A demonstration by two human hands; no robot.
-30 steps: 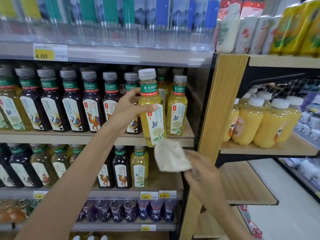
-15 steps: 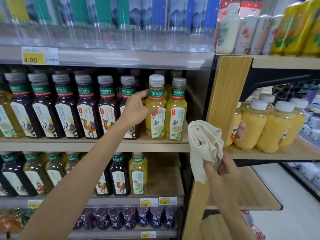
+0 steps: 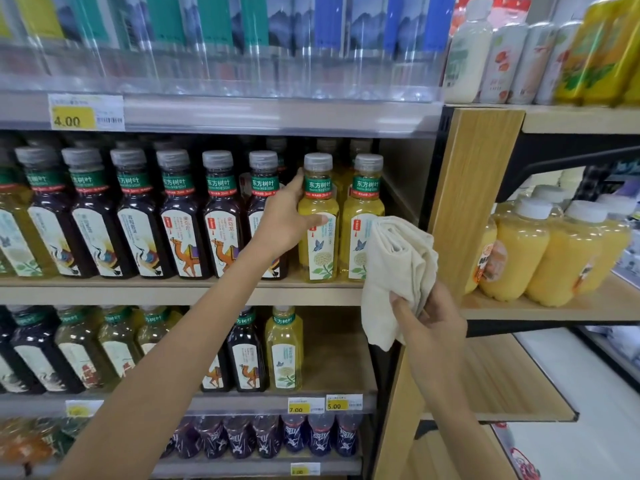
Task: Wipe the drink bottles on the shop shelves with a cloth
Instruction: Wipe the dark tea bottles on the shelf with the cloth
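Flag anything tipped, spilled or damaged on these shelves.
Nothing stands out: no bottle tipped, no spill. The left hand grips the yellow tea bottle, upright on its shelf; the right hand holds the cloth.

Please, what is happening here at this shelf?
A person is cleaning drink bottles in a shop. The left hand grips a yellow tea bottle that stands on the middle shelf, second from the right in the front row. The right hand holds a bunched beige cloth up in front of the neighbouring bottle, apart from the gripped one.
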